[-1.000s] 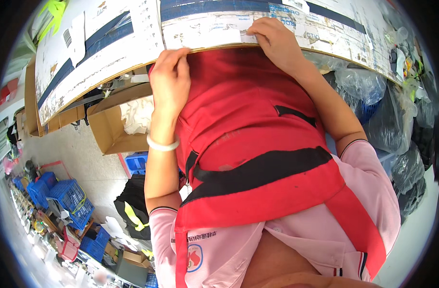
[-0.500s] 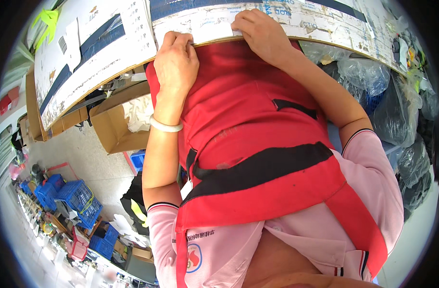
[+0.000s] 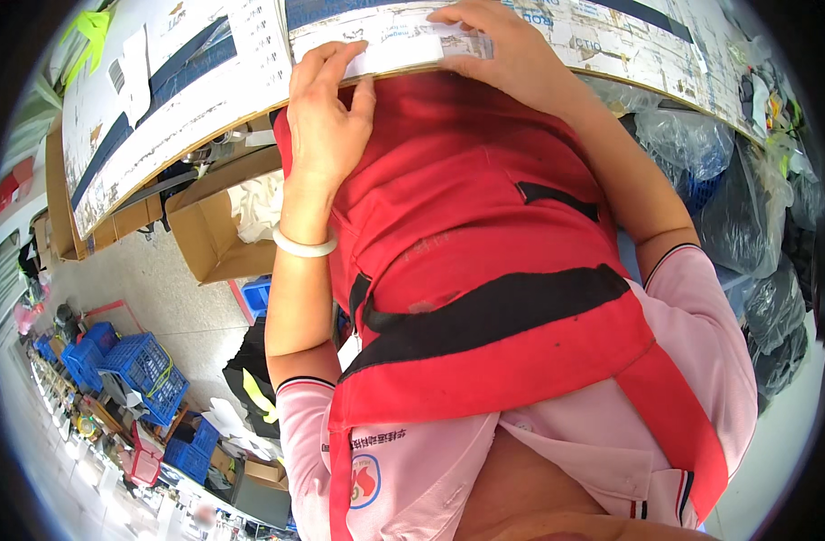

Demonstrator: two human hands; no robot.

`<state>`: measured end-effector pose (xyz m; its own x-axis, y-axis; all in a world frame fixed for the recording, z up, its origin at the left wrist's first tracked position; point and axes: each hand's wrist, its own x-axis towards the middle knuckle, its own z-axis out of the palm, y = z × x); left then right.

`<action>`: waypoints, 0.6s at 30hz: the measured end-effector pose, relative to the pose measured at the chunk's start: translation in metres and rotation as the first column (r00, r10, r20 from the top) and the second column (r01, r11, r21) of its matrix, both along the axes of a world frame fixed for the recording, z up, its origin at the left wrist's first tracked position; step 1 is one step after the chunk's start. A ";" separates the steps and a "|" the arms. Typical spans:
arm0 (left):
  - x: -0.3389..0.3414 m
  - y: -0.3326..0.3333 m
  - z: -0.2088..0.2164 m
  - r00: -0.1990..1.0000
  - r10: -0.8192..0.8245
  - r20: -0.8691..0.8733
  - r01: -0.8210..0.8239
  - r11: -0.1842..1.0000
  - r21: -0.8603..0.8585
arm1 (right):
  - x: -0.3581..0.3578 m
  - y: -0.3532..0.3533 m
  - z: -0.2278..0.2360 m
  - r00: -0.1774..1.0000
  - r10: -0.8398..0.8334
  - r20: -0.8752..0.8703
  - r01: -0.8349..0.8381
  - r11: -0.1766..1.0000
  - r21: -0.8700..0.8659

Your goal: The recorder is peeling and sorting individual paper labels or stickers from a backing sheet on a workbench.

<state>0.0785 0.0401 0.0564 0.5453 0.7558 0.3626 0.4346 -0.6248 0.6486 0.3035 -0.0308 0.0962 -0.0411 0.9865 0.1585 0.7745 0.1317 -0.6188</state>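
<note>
White strip lies between loosened hands

The left hand [image 3: 327, 122], thumb parted from half-curled fingers, reaches the left end of a flat white rectangular strip [image 3: 399, 56] at the near edge of a table covered in worn white cardboard [image 3: 629, 65]. The right hand [image 3: 471, 41], bunched half a second ago, now spreads thumb from fingers beside the strip's right end, apparently gripping nothing; likely its hold there has eased. Nearer the body hangs a red cloth apron [image 3: 466, 171].
</note>
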 end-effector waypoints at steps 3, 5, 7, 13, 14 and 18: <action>0.006 0.004 0.006 0.993 -0.100 -0.057 0.098 0.995 -0.036 | -0.001 0.003 -0.002 0.993 0.075 0.090 -0.075 0.997 0.001; 0.009 0.010 0.001 0.989 -0.113 -0.093 0.115 0.993 0.017 | -0.002 0.004 -0.006 0.986 0.104 0.133 -0.102 0.995 -0.021; 0.011 0.016 -0.003 0.983 -0.125 -0.131 0.135 0.989 0.067 | -0.006 0.005 -0.010 0.985 0.064 0.162 -0.059 0.998 -0.038; 0.014 0.022 -0.008 0.979 -0.149 -0.142 0.161 0.984 0.076 | -0.010 0.008 -0.013 0.983 0.051 0.179 -0.045 0.998 -0.036; 0.015 0.023 -0.008 0.978 -0.152 -0.144 0.163 0.984 0.070 | -0.009 0.008 -0.015 0.983 0.049 0.178 -0.043 0.998 -0.037; 0.016 0.023 -0.008 0.978 -0.146 -0.147 0.157 0.986 0.062 | -0.006 0.009 -0.020 0.986 0.046 0.157 -0.042 0.999 -0.027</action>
<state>0.0945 0.0632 0.0480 0.7013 0.6347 0.3246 0.4153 -0.7338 0.5376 0.2979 -0.0217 0.0760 -0.1069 0.9865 0.1237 0.8565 0.1546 -0.4925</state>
